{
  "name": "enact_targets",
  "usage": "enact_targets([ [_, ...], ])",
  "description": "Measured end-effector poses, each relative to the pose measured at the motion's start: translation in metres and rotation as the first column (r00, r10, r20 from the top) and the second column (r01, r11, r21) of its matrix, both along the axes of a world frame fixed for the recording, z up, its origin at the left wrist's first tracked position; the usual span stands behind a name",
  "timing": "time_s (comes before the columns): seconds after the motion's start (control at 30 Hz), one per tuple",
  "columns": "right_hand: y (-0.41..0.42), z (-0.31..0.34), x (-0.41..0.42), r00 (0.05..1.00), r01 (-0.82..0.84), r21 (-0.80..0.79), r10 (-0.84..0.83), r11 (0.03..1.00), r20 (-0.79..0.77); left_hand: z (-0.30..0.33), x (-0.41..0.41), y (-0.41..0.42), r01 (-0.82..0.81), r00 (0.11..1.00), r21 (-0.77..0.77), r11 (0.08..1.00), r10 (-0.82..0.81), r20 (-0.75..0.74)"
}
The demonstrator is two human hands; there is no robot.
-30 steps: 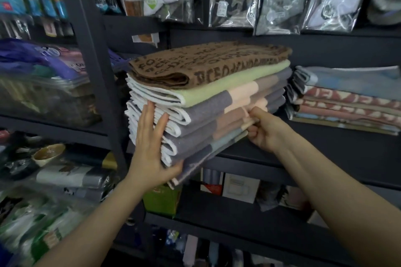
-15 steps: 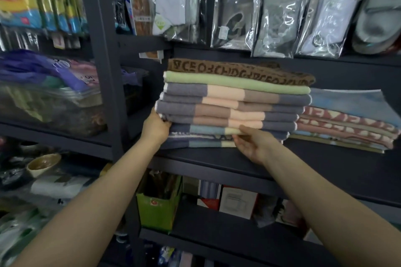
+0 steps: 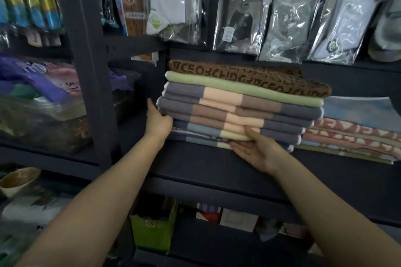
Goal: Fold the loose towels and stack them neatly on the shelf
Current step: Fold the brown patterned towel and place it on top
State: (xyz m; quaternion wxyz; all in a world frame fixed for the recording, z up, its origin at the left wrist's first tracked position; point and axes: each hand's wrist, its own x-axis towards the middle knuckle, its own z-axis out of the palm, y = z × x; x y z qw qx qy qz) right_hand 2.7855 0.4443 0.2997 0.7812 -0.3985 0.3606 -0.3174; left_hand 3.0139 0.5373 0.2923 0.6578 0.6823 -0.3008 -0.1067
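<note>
A stack of folded towels (image 3: 238, 110) lies flat on the dark shelf (image 3: 206, 165). A brown lettered towel is on top, then a green one, then several grey, peach and brown striped ones. My left hand (image 3: 158, 122) presses against the stack's left end, its fingers running up the side. My right hand (image 3: 253, 150) is palm up at the front edge. Its thumb lies on the pale yellow band of a lower towel, and its fingers are tucked out of sight under the bottom towels.
A second, lower stack of pink and blue towels (image 3: 358, 134) sits just right of the first. Plastic-wrapped goods (image 3: 238, 6) hang close above. A dark shelf post (image 3: 86, 71) stands at the left, bagged items (image 3: 39, 104) beyond it. A green box (image 3: 154, 232) sits on the shelf below.
The stack went from tilted and held off the shelf to lying flat on it. My left hand slid to its left end, and my right hand stayed at the front lower edge.
</note>
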Motion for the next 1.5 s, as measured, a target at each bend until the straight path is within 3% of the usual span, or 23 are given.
enact_targets([
  [0.03,-0.001,-0.001,-0.013,1.0,0.015,0.014,-0.015,1.0,-0.008,0.001,-0.005,0.008,-0.027,0.998,-0.057,0.998,0.03,0.06],
  [0.1,-0.001,-0.009,-0.039,0.972,0.165,-0.127,-0.182,0.978,-0.145,0.002,-0.021,0.021,-0.07,0.916,-0.105,0.992,0.106,0.387],
  [0.13,-0.001,-0.016,-0.051,0.926,0.25,-0.272,-0.311,0.929,-0.213,0.001,-0.03,0.024,-0.082,0.789,-0.115,0.99,0.134,0.599],
  [0.2,-0.003,-0.024,-0.066,0.805,0.322,-0.571,-0.536,0.755,-0.254,0.0,-0.046,0.02,-0.093,0.425,-0.091,0.991,0.123,0.897],
  [0.23,-0.006,-0.025,-0.069,0.773,0.271,-0.685,-0.577,0.676,-0.263,0.0,-0.052,0.014,-0.094,0.276,-0.055,0.994,0.079,0.958],
  [0.27,-0.008,-0.023,-0.069,0.774,0.182,-0.762,-0.568,0.622,-0.279,0.0,-0.057,0.008,-0.101,0.183,0.001,0.995,0.017,0.983],
  [0.33,-0.014,-0.019,-0.065,0.817,0.044,-0.8,-0.483,0.598,-0.316,0.0,-0.06,-0.002,-0.153,0.138,0.116,0.981,-0.095,0.986],
  [0.5,-0.03,-0.016,-0.056,0.833,-0.05,-0.813,-0.425,0.581,-0.355,-0.008,-0.049,-0.009,-0.278,0.14,0.133,0.951,-0.096,0.985],
  [0.6,-0.04,-0.012,-0.047,0.829,-0.124,-0.847,-0.416,0.516,-0.375,-0.011,-0.042,-0.014,-0.304,0.134,0.108,0.947,-0.07,0.989],
  [0.7,-0.048,-0.005,-0.047,0.824,-0.214,-0.841,-0.37,0.498,-0.429,-0.008,-0.048,-0.016,-0.312,0.211,0.171,0.935,-0.107,0.972],
  [0.77,-0.049,0.0,-0.062,0.832,-0.297,-0.779,-0.251,0.552,-0.495,-0.008,-0.058,-0.015,-0.295,0.291,0.222,0.929,-0.134,0.947],
  [0.83,-0.046,0.009,-0.085,0.877,-0.291,-0.721,-0.125,0.629,-0.463,-0.004,-0.069,-0.011,-0.236,0.352,0.222,0.946,-0.129,0.927],
  [0.87,-0.043,0.014,-0.096,0.902,-0.231,-0.739,-0.145,0.632,-0.406,0.001,-0.077,-0.008,-0.194,0.36,0.175,0.965,-0.096,0.928],
  [0.93,-0.036,0.027,-0.113,0.863,-0.05,-0.867,-0.416,0.496,-0.288,0.012,-0.091,-0.006,-0.113,0.328,0.041,0.993,-0.001,0.945],
  [1.0,-0.027,0.043,-0.116,0.774,-0.018,-0.988,-0.623,0.155,-0.112,0.024,-0.1,-0.01,-0.079,0.342,-0.09,0.993,0.112,0.933],
  [1.07,-0.014,0.06,-0.099,0.824,-0.113,-0.98,-0.566,-0.162,-0.002,0.035,-0.101,-0.013,-0.106,0.447,-0.194,0.975,0.221,0.867],
  [1.13,0.0,0.071,-0.068,0.876,-0.217,-0.922,-0.48,-0.322,-0.039,0.042,-0.093,-0.011,-0.165,0.558,-0.266,0.95,0.312,0.769],
  [1.27,0.018,0.073,0.001,0.889,-0.373,-0.808,-0.424,-0.455,-0.172,0.04,-0.057,0.006,-0.305,0.749,-0.232,0.924,0.383,0.541],
  [1.37,0.019,0.077,0.042,0.868,-0.419,-0.726,-0.474,-0.545,-0.145,0.041,-0.026,0.017,-0.35,0.804,-0.033,0.936,0.319,0.502],
  [1.43,0.015,0.084,0.063,0.85,-0.438,-0.687,-0.515,-0.58,-0.108,0.044,-0.012,0.021,-0.245,0.838,0.026,0.969,0.198,0.508],
  [1.5,0.011,0.087,0.08,0.815,-0.497,-0.669,-0.561,-0.553,-0.142,0.05,-0.006,0.023,-0.126,0.905,-0.018,0.992,0.122,0.407],
])
